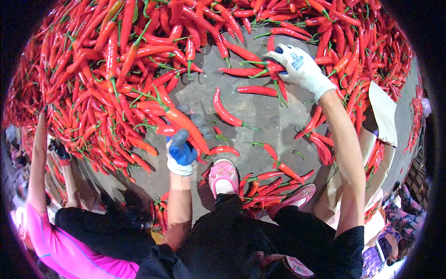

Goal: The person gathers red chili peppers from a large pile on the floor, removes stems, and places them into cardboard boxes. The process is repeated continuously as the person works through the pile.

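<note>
My left hand (pixel 182 150), in a white glove with a blue and grey coated palm, is turned palm up at the edge of the big chili pile. A long orange-red chili pepper (pixel 186 123) lies across it under the thumb, with other peppers close by. My right hand (pixel 301 68), in a matching glove with printing on its back, reaches over the grey floor. Its fingers close around a small bunch of red chili peppers (pixel 270 68), stems pointing different ways; the fingertips are partly hidden. Beneath and between the hands lie a curved red chili (pixel 224 110) and a straight one (pixel 257 91).
A large heap of red chilies (pixel 87 76) curves around the front and left. Several peppers (pixel 266 190) lie between my pink shoes (pixel 224 174). At right stands an open carton (pixel 382 113) holding chilies. A co-worker in a pink top (pixel 76 251) reaches into the heap at left.
</note>
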Available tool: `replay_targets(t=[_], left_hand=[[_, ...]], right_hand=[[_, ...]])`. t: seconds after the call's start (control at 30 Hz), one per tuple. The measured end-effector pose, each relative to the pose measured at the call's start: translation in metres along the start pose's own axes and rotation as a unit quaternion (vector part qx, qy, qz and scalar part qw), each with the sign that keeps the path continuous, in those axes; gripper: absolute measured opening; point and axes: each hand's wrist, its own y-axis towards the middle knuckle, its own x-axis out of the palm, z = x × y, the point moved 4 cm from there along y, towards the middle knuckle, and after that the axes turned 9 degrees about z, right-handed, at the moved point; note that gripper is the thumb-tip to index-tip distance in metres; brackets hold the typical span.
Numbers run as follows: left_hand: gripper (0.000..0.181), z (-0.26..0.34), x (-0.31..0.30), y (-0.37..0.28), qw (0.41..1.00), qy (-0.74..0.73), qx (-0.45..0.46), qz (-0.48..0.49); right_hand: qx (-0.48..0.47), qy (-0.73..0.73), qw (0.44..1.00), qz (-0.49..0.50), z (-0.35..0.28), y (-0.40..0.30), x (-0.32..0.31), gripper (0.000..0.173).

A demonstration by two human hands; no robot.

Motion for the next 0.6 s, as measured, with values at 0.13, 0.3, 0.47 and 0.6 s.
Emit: replay_targets(t=[0.13, 0.3, 0.47, 0.6], left_hand=[[0.067, 0.012, 0.005, -0.002, 0.997, -0.029, 0.043, -0.060], [0.046, 0.017, 0.002, 0.008, 0.819, 0.561, 0.112, 0.048], [0.056, -0.024, 0.057, 0.021, 0.412, 0.848, 0.284, -0.174], [0.051, -0.042, 0.049, 0.031, 0.276, 0.897, 0.260, -0.226]], right_hand=[[-0.027, -0.030, 0.997, 0.072, 0.014, -0.014, -0.013, 0.055], [0.219, 0.416, 0.856, 0.215, 0.038, -0.076, -0.027, 0.051], [0.386, 0.655, 0.622, 0.185, 0.003, -0.127, 0.029, 0.029], [0.397, 0.738, 0.539, 0.086, -0.045, -0.122, 0.042, 0.027]])
